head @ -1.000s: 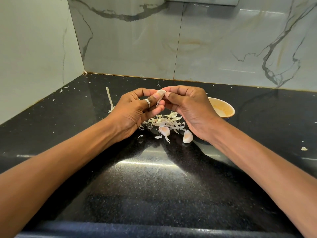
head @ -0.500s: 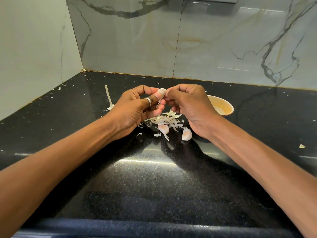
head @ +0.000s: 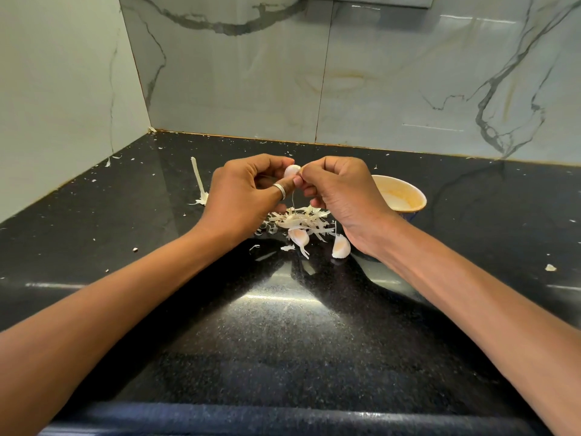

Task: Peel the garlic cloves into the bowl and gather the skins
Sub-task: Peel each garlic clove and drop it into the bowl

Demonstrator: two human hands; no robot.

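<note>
My left hand [head: 243, 196], with a ring on the thumb, pinches a pale garlic clove [head: 291, 170] between thumb and fingers above the counter. My right hand [head: 342, 190] meets it from the right, its fingertips pinching the clove's skin; a thin strand hangs down from there. Below the hands lies a pile of garlic skins [head: 298, 220]. Two unpeeled cloves lie at its near edge, one in the middle [head: 299, 236] and one to the right [head: 341, 246]. A small bowl [head: 408, 196] with a yellowish inside stands right of my right hand, partly hidden by it.
The black speckled counter [head: 283, 325] runs into a corner of marble-patterned walls. A long pale strip of skin [head: 199, 180] lies left of my left hand. Small skin flakes are scattered around, one at the right [head: 550, 267].
Both hands stayed together on the clove. The clove has turned in my left fingers and shows more of its rounded end, and a thin strand now hangs below it.
</note>
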